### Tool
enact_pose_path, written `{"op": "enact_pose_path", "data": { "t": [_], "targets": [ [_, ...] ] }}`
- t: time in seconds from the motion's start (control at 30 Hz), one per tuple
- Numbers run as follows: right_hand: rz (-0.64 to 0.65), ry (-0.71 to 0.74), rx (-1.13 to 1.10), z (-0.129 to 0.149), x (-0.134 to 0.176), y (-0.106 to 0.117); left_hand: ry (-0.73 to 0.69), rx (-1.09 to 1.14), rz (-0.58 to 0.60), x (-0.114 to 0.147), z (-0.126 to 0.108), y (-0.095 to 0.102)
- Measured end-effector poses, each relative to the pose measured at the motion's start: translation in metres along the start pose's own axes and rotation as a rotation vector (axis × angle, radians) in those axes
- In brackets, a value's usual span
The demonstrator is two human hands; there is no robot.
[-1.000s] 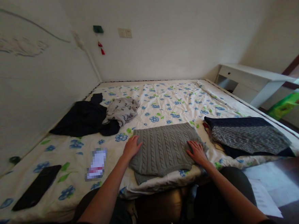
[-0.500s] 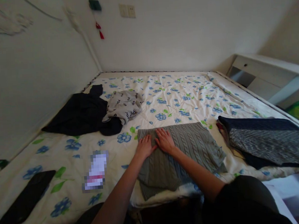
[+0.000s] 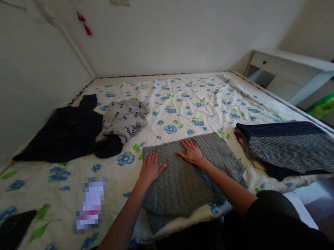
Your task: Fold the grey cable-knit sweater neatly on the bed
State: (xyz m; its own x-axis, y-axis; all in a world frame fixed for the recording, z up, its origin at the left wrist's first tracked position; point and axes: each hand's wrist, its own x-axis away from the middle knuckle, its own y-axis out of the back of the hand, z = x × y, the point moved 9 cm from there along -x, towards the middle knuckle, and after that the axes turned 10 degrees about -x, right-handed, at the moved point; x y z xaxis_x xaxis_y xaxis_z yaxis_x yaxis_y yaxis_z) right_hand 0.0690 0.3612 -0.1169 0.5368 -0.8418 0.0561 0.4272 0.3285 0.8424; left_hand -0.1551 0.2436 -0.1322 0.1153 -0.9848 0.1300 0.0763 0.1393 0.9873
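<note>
Left hand: the left hand is lying palm down on the near-left part of the grey cable-knit sweater, fingers stretched flat; its grip is fully open and clasping nothing.
Right hand: the right hand is pressing flat on the sweater's far middle, fingers spread; its grip is likewise open, only touching the knit.
Sweater: it is lying folded on the bed, at the near edge, between the two piles of clothes.
Left of it: a dark garment is sprawling by the wall, with a grey printed top lying partly over it.
Right of it: a folded stack of dark and speckled knitwear is sitting near the sweater, not touching it.
Near left: a black phone is resting on the flowered sheet, well apart from the hands.
Beyond the bed: a white desk is standing against the right wall.
</note>
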Motion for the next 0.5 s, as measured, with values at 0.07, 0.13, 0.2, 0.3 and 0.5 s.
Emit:
{"op": "enact_pose_path", "data": {
  "t": [0.07, 0.13, 0.2, 0.3, 0.5],
  "targets": [
    [0.008, -0.073, 0.002, -0.049, 0.005, 0.022, -0.001, -0.002, 0.007, -0.001, -0.001, 0.001],
    [0.009, -0.14, -0.015, -0.1, 0.012, 0.044, 0.001, -0.001, 0.009, -0.003, -0.001, 0.0],
    [-0.016, -0.197, -0.056, -0.145, 0.017, 0.065, 0.005, 0.013, 0.013, -0.005, -0.001, -0.001],
    [-0.079, -0.258, -0.154, -0.195, 0.019, 0.087, 0.005, 0.042, 0.001, -0.007, -0.001, -0.002],
    [-0.233, -0.286, -0.578, -0.249, 0.009, 0.117, 0.012, 0.044, 0.002, -0.009, -0.001, -0.005]
  ]
}}
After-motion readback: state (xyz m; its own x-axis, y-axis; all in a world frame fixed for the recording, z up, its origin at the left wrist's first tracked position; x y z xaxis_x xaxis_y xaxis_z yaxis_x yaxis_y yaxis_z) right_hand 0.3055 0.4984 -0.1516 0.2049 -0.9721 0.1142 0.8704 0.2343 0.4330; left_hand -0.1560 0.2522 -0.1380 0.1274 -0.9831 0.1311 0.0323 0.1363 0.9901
